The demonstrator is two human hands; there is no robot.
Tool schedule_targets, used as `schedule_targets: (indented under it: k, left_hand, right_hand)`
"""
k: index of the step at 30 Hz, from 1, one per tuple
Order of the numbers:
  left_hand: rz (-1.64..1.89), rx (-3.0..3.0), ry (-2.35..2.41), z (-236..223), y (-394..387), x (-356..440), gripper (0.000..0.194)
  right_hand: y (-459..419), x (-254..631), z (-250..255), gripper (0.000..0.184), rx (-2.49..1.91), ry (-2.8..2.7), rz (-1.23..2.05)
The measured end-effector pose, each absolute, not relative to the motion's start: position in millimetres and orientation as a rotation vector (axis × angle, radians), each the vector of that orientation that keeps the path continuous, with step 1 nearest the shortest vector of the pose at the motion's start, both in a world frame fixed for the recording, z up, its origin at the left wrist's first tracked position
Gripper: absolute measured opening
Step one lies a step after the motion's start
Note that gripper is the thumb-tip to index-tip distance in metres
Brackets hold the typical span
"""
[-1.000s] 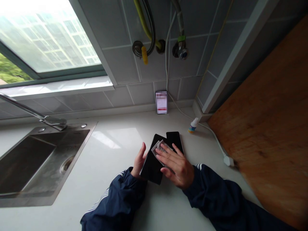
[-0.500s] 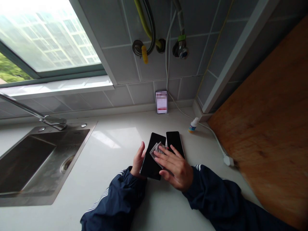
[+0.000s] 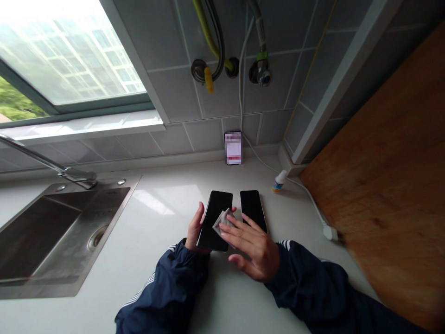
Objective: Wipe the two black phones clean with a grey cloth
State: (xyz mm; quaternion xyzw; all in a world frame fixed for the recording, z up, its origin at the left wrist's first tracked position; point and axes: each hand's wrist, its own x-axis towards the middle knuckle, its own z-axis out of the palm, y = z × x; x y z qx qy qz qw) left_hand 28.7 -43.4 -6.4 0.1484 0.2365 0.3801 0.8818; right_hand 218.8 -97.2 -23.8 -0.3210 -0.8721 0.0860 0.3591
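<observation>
Probably light, stiff, slick and breakable, the held phone, left of the second phone on the desk, is best taken by its long edges. The left hand grips it, fingers closed around from beneath, thumb along its outer side; the right hand, palm down, rests outstretched fingers over a folded cloth on its screen.

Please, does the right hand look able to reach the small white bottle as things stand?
Probably yes: I see nothing standing between the right hand and the bottle. It may only need to leave the cloth under its fingers.
</observation>
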Motion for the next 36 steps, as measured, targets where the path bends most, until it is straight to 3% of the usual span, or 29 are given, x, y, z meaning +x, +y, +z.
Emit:
schedule_targets:
  k: [6,9,21,26,30,36]
  left_hand:
    - [0.732,0.31,0.486,-9,-43,27,0.082]
    - [0.768,0.326,0.517,-11,-42,28,0.077]
    - [0.878,0.331,0.684,2,-41,32,0.062]
    - [0.848,0.343,0.705,-7,-42,33,0.073]
    - [0.87,0.361,0.723,-12,-42,33,0.07]
    - [0.857,0.421,0.622,-15,-39,32,0.073]
  right_hand:
    - [-96,217,-28,0.046,-0.783,-2.231,0.159]
    - [-95,217,-30,0.05,-0.793,-2.215,0.149]
    - [-91,219,-33,0.042,-0.76,-2.172,0.11]
    - [-93,219,-31,0.047,-0.754,-2.18,0.132]
    - [-95,216,-31,0.058,-0.877,-2.202,0.156]
    - [-92,215,-29,0.06,-1.034,-2.234,0.156]
